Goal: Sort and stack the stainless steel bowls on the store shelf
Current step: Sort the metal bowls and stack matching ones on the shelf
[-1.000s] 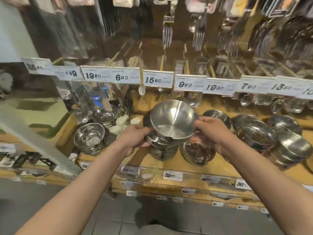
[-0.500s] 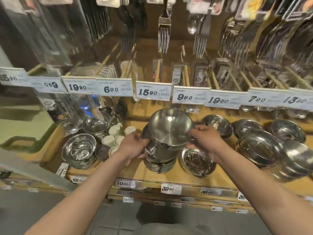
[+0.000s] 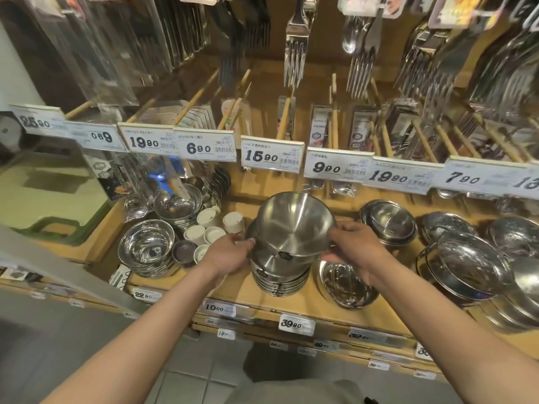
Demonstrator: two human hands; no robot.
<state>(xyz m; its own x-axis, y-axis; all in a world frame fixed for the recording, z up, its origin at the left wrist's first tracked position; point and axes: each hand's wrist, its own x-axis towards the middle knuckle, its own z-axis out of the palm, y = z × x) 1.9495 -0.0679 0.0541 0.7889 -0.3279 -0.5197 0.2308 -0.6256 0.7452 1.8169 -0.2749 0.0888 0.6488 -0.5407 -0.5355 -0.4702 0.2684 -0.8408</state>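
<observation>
A brushed steel bowl (image 3: 294,223) sits tilted on top of a tall stack of matching bowls (image 3: 280,278) in the middle of the wooden shelf (image 3: 233,290). My left hand (image 3: 230,252) grips the bowl's left rim. On the opposite rim my right hand (image 3: 353,246) holds it with curled fingers. A single shiny bowl (image 3: 347,284) stands just right of the stack, under my right wrist.
A stack of shiny bowls (image 3: 147,246) and small white cups (image 3: 208,225) lie to the left. More bowls (image 3: 388,221) and lidded steel dishes (image 3: 466,266) crowd the right. Price tags (image 3: 272,154) line a rail above, under hanging forks (image 3: 296,51).
Both hands have brought the bowl down from above the stack onto its top. The camera has moved closer and tilted upward.
</observation>
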